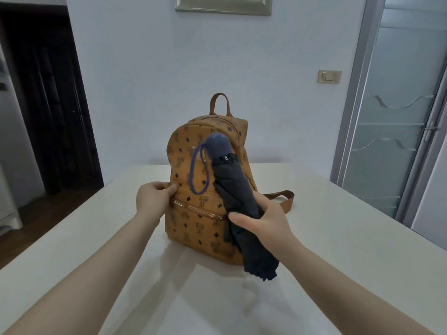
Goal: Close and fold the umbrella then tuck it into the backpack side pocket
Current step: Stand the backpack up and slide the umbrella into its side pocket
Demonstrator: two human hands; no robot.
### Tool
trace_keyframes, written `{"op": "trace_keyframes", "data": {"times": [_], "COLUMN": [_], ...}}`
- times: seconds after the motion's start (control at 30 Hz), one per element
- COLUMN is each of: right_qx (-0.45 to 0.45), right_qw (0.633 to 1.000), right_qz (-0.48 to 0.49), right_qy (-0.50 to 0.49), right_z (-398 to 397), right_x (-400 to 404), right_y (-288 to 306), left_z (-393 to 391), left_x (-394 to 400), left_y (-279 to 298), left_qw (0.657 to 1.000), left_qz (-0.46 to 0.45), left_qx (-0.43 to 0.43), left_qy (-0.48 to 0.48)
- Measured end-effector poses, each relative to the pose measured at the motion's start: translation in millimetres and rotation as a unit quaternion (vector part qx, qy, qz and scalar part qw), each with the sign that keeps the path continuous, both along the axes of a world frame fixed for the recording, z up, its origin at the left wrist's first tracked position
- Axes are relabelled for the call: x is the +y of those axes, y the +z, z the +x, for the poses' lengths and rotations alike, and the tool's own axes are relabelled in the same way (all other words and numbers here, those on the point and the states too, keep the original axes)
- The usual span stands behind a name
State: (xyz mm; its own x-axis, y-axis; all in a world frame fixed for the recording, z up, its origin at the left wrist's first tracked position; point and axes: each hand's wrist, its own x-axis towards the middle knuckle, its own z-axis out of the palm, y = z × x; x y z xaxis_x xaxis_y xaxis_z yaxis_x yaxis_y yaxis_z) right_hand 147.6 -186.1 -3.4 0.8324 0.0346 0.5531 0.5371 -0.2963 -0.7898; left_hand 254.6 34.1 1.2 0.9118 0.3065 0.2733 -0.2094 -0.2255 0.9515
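A tan patterned backpack point(193, 180) stands upright on the white table point(338, 238), front zip pocket facing me. A folded dark navy umbrella point(232, 184) is held upright in front of its right side, blue handle up with a blue wrist loop hanging, loose canopy end hanging down near the table. My right hand point(261, 218) grips the umbrella around its middle. My left hand point(154, 197) pinches the backpack's left edge just above the zip. The side pocket on the right is hidden behind the umbrella.
A brown shoulder strap point(285, 199) lies on the table behind my right hand. Beyond the table is a pale wall with a light switch point(329, 76). A dark doorway is at left, a frosted glass door point(396, 117) at right.
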Motion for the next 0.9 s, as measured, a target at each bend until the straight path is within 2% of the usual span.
{"op": "trace_keyframes", "data": {"times": [0.1,0.23,0.37,0.53,0.73,0.83,0.9], "right_qx": [0.071,0.156,0.207,0.210,0.270,0.285,0.284], "right_qw": [0.992,0.959,0.937,0.923,0.920,0.938,0.941], "right_qz": [0.100,0.211,0.263,0.289,0.245,0.168,0.152], "right_qy": [0.034,0.109,0.103,0.141,0.142,0.107,0.099], "right_z": [-2.0,-2.6,-1.0,3.3,15.2,16.9,18.0], "right_x": [-2.1,-9.7,-20.2,-44.7,-56.9,-51.7,-51.3], "right_y": [0.8,2.6,2.4,12.8,38.8,39.0,36.9], "left_z": [-11.1,-27.6,-39.9,-48.0,-51.0,-57.4,-70.1], "left_x": [2.6,11.4,19.3,21.9,24.3,19.0,8.5], "left_y": [-2.8,-10.1,-18.0,-24.0,-20.8,-16.4,-11.3], "left_qw": [1.000,0.995,0.988,0.975,0.992,1.000,0.994], "left_qz": [-0.026,-0.095,-0.156,-0.219,-0.124,0.001,0.079], "left_qx": [-0.009,-0.004,0.003,0.017,0.016,-0.001,-0.055], "left_qy": [0.014,0.014,0.020,-0.018,-0.011,0.026,0.042]}}
